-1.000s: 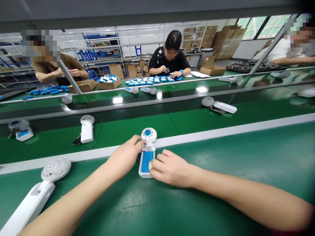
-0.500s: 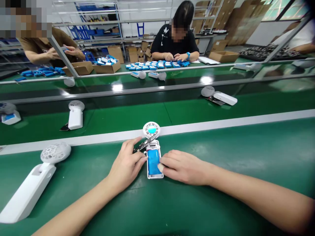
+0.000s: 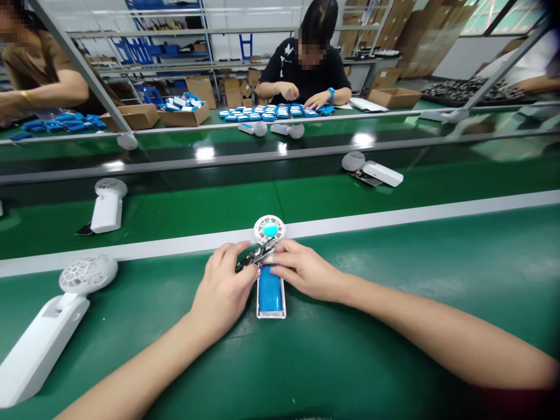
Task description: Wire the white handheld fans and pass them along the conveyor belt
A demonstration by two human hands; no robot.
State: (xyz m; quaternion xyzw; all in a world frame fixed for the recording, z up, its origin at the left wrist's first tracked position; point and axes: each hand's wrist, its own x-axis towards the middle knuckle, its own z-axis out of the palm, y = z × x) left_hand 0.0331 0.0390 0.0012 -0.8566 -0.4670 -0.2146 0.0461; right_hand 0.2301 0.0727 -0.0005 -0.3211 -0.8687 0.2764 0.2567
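Observation:
An opened white handheld fan (image 3: 283, 303) lies on the green bench in front of me, its round head pointing away. A blue battery (image 3: 270, 290) sits inside the handle. A dark circuit board (image 3: 252, 257) is tilted out across the fan's neck, to the left. My left hand (image 3: 225, 283) is closed around the board's left end, thumb beside the handle. With bent fingers, my right hand (image 3: 308, 271) reaches over the top of the handle, by the board and the battery's upper end. What its fingertips pinch there is hidden.
A closed white fan (image 3: 48, 332) lies on the bench at left. Beyond the pale strip, the green conveyor carries a fan with its board out (image 3: 107, 211) and another fan (image 3: 380, 172). Across from me, a co-worker (image 3: 306, 70) handles blue batteries (image 3: 280, 111); cardboard boxes (image 3: 184, 116) stand nearby.
My right hand has moved from the battery's lower right side up to the top of the handle. My left hand stays by the board. Fans on the near conveyor have shifted left.

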